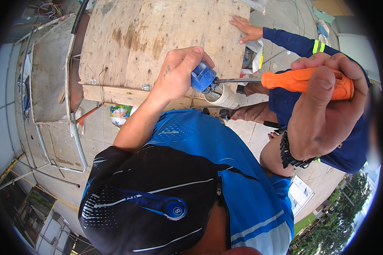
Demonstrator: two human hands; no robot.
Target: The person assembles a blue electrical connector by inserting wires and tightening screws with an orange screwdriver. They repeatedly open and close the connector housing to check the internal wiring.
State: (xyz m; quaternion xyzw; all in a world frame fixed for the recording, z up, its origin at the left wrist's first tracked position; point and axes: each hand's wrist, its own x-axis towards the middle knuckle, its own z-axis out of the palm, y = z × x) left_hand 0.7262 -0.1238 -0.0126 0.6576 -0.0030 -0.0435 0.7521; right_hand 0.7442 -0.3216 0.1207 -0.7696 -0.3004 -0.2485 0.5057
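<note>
My left hand [180,72] is closed around a blue cylindrical piece [203,77] that looks like an electrical plug, with dark and metal parts at its exposed end. In my right hand [327,102] is a screwdriver with an orange handle [302,81], gripped by the handle. Its thin shaft [240,80] runs left, and the tip reaches the plug's exposed end. Whether it sits in a screw is too small to tell. Just below that end shows a white ribbed cylinder [225,98]; I cannot tell if it touches the plug.
A plywood tabletop [157,25] lies in front of me. At the right, a person in a dark blue sleeve [289,41] rests a hand [246,29] on its edge. A metal frame [78,144] stands at the left. A colourful bag [120,114] lies below the plywood edge.
</note>
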